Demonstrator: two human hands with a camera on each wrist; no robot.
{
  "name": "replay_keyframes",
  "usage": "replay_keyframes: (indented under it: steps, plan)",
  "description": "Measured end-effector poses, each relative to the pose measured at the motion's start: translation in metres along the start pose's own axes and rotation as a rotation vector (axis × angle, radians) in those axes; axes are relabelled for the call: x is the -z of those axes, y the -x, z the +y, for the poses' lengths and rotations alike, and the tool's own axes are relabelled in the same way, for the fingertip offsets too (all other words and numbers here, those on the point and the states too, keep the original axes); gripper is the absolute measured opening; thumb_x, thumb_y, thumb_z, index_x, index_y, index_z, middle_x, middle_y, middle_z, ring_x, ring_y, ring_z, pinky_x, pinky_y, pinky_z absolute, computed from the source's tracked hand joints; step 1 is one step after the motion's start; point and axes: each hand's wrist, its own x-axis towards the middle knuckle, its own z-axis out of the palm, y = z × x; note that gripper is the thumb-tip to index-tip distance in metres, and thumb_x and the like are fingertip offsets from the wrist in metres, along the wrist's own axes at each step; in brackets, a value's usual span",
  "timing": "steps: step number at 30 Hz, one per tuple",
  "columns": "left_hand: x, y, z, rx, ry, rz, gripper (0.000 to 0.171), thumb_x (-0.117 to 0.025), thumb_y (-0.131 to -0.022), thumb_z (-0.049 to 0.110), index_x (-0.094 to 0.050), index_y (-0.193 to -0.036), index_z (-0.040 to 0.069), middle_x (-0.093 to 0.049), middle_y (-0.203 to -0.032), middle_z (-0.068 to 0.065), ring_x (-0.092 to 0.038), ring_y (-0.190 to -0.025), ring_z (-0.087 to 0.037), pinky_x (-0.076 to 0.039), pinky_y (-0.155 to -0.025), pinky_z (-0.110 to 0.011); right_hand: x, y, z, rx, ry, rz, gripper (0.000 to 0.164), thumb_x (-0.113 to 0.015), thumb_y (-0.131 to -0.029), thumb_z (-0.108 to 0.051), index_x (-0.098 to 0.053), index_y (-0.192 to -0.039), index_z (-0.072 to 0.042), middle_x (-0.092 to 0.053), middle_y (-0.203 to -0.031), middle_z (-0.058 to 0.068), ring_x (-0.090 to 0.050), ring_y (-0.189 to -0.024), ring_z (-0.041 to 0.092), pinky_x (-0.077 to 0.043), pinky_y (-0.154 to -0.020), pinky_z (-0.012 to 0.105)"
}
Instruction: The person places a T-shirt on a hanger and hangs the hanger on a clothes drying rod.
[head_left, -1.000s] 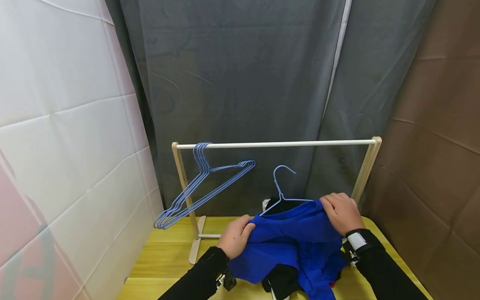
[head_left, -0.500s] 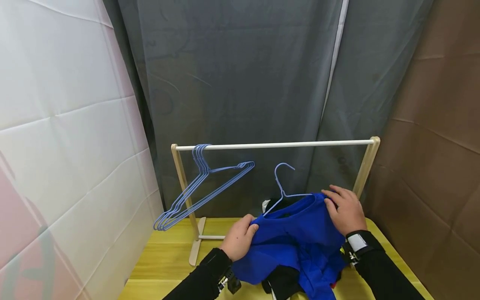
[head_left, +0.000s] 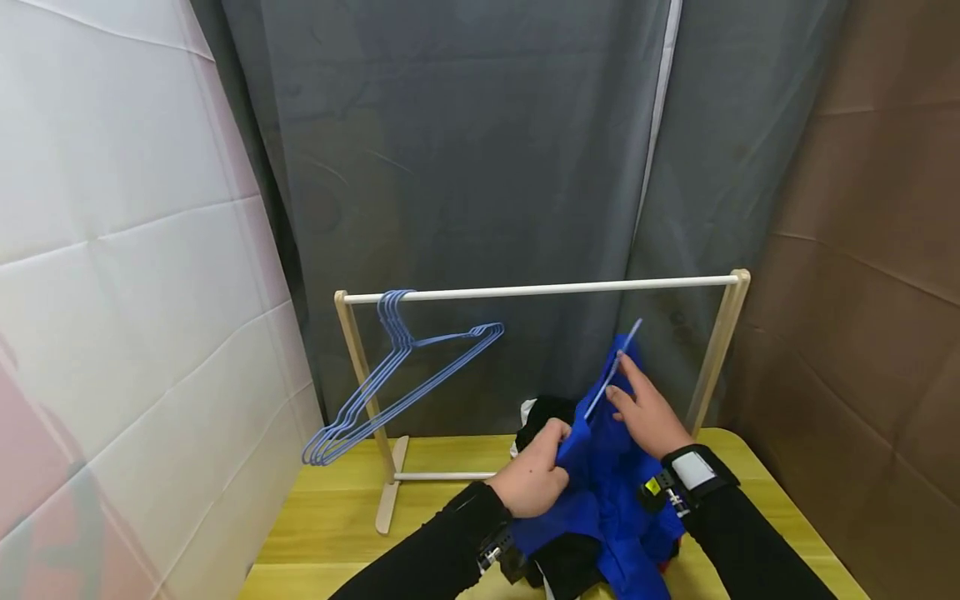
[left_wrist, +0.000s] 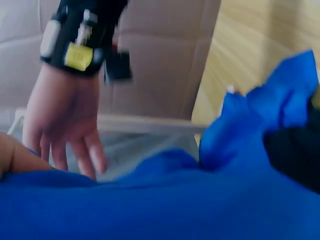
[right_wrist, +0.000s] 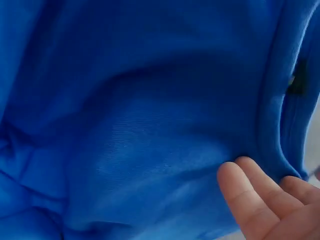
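Note:
A blue shirt (head_left: 611, 508) hangs between the two hands, its lower part down on the table. A light-blue wire hanger (head_left: 602, 386) is seen nearly edge-on at the shirt's neck; the rest of it is hidden by cloth. My left hand (head_left: 534, 473) grips the shirt's left shoulder, fingers curled. My right hand (head_left: 651, 417) is at the hanger and the other shoulder, index finger and thumb extended. In the left wrist view its fingers (left_wrist: 77, 150) look straight and spread. Close up in the right wrist view, fingers (right_wrist: 245, 195) lie against the shirt beside the collar (right_wrist: 272, 100).
Several matching hangers (head_left: 397, 367) hang at the left of the white rail (head_left: 562, 291) of a wooden-ended rack. Black garments (head_left: 562, 562) lie under the shirt on the yellow wooden table (head_left: 330, 517). A grey curtain (head_left: 465, 167) is behind, a brown one (head_left: 862, 333) at right.
The shirt and hanger have turned from facing me to nearly edge-on, with the right shoulder raised. My left hand moved right; my right hand moved left from the shoulder to the hanger.

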Motion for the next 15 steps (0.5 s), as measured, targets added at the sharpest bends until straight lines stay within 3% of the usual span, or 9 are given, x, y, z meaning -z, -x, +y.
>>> replay_keyframes:
  steps: [4, 8, 15]
  plan:
    - [-0.009, -0.016, 0.014, -0.021, 0.038, -0.07, 0.046, -0.049, -0.092, -0.003, -0.036, -0.131, 0.019, -0.049, -0.118, 0.001, -0.051, -0.104, -0.011, -0.038, -0.089, -0.025, 0.013, -0.007, -0.004, -0.025, -0.084, 0.021, 0.066, -0.041, -0.111, -0.029, -0.005, -0.164, -0.016, -0.013, -0.164, 0.027, -0.047, -0.132, 0.05, -0.054, -0.087, 0.054]
    - [-0.016, -0.036, 0.026, -0.008, 0.116, -0.036, 0.055, -0.048, -0.094, 0.001, -0.031, -0.141, 0.025, -0.048, -0.14, 0.002, -0.052, -0.113, -0.008, -0.041, -0.096, -0.025, 0.035, -0.02, -0.011, -0.031, -0.112, 0.036, 0.066, -0.036, -0.112, -0.034, 0.002, -0.164, -0.02, -0.009, -0.165, 0.026, -0.031, -0.141, 0.052, -0.051, -0.088, 0.06]
    - [-0.031, -0.074, 0.05, 0.027, 0.182, 0.03, 0.064, -0.052, -0.095, 0.009, -0.026, -0.151, 0.027, -0.045, -0.148, 0.004, -0.05, -0.122, -0.007, -0.039, -0.102, -0.027, 0.074, -0.042, -0.022, -0.081, 0.004, 0.001, 0.066, -0.028, -0.111, -0.044, 0.006, -0.163, -0.021, -0.01, -0.163, 0.029, -0.036, -0.134, 0.06, -0.048, -0.088, 0.066]
